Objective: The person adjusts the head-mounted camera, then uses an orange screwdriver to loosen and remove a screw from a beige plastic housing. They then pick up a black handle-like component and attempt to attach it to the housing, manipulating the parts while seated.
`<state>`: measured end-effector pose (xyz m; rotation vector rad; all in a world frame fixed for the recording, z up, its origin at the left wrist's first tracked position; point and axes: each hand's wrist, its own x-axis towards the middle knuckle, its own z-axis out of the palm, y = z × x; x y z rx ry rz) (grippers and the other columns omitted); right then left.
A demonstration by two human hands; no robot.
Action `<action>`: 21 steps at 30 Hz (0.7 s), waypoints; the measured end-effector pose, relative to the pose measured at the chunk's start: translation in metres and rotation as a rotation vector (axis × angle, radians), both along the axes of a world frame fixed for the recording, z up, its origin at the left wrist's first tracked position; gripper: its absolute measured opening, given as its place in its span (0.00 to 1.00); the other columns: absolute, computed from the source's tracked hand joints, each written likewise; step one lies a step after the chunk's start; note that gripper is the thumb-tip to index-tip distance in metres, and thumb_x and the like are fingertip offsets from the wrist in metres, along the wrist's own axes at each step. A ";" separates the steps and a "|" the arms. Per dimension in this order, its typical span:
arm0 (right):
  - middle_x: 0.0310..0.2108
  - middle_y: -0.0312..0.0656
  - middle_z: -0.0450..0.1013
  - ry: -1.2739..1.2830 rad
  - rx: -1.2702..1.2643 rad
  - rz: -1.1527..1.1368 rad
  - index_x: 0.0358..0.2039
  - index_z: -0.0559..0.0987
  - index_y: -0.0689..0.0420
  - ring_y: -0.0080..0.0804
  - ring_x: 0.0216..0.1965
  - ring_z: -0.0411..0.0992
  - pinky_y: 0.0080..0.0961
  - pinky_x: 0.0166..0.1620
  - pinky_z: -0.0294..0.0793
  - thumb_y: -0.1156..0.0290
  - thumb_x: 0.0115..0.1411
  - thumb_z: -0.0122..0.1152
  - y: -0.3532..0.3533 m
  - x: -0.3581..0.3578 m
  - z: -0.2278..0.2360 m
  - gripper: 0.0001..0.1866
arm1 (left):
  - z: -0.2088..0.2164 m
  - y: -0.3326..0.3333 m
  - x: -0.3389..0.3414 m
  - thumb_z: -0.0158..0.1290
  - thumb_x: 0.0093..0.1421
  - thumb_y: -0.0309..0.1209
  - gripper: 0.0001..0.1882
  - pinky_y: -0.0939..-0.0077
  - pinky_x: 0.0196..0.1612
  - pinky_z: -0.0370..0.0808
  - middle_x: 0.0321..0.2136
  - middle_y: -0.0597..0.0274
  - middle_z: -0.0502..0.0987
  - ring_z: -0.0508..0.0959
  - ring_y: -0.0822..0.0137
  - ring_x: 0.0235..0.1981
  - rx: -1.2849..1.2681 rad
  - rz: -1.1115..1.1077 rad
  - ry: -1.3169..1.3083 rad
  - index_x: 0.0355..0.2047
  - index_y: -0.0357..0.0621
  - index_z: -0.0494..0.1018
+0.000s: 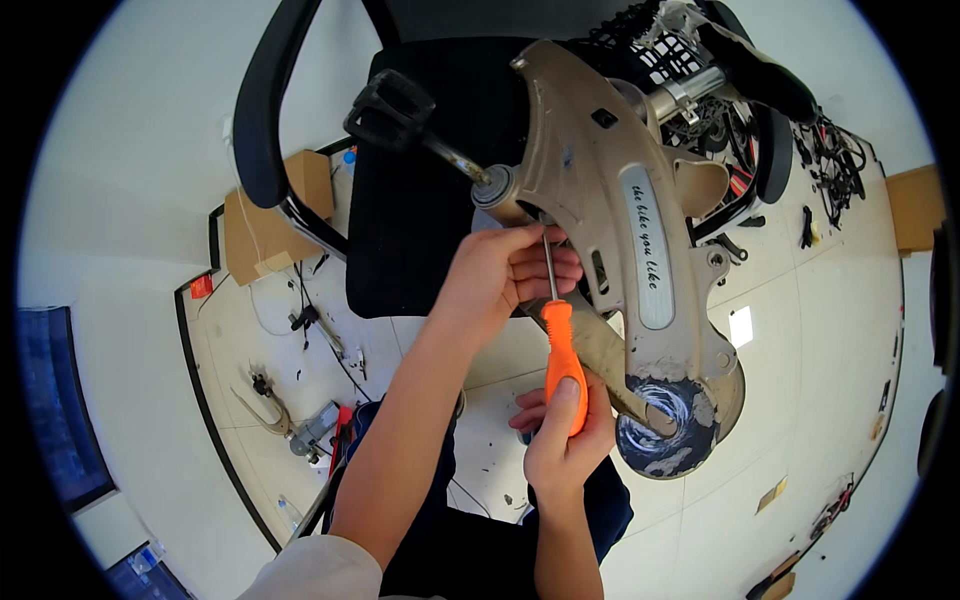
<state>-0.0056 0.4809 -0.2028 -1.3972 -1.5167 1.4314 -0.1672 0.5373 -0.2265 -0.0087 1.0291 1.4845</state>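
Note:
My right hand (572, 435) is wrapped round the orange handle of a screwdriver (563, 345), with the thumb along it. The metal shaft points away from me, into an opening in a beige bicycle frame (590, 150). Near the shaft's far end, my left hand (500, 275) has its fingers curled and closed about it. The tip is hidden inside the frame. Just beyond the left hand, a crank arm (455, 158) with a black pedal (390, 110) sticks out from the frame. A pale strip with dark lettering runs along the frame's side.
The frame rests on a black armchair (415, 230) with an armrest (262, 110) on the left. A black saddle (765, 75) stands at upper right. Cardboard box (275, 225), bicycle fork (280, 415) and loose parts lie on the tiled floor at left; more bike parts (830, 170) lie at right.

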 end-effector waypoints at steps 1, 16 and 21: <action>0.20 0.44 0.75 -0.009 0.003 0.013 0.46 0.73 0.69 0.24 0.16 0.72 0.15 0.21 0.68 0.58 0.68 0.45 0.002 0.000 0.000 0.23 | 0.002 0.001 -0.004 0.50 0.65 0.32 0.14 0.67 0.42 0.81 0.35 0.49 0.79 0.82 0.59 0.36 0.089 -0.017 0.043 0.41 0.28 0.73; 0.21 0.47 0.74 0.053 0.113 -0.059 0.42 0.70 0.70 0.26 0.14 0.71 0.17 0.19 0.69 0.62 0.69 0.43 -0.017 -0.019 -0.021 0.20 | -0.025 -0.013 -0.014 0.62 0.57 0.30 0.13 0.74 0.33 0.81 0.29 0.53 0.80 0.82 0.64 0.28 -0.009 0.083 0.134 0.35 0.30 0.77; 0.14 0.44 0.72 -0.034 0.106 -0.067 0.44 0.71 0.70 0.23 0.10 0.68 0.14 0.15 0.63 0.58 0.70 0.42 -0.045 -0.027 -0.021 0.23 | -0.030 -0.039 -0.015 0.61 0.58 0.31 0.14 0.74 0.35 0.81 0.30 0.53 0.80 0.82 0.64 0.30 -0.007 0.090 0.121 0.37 0.29 0.76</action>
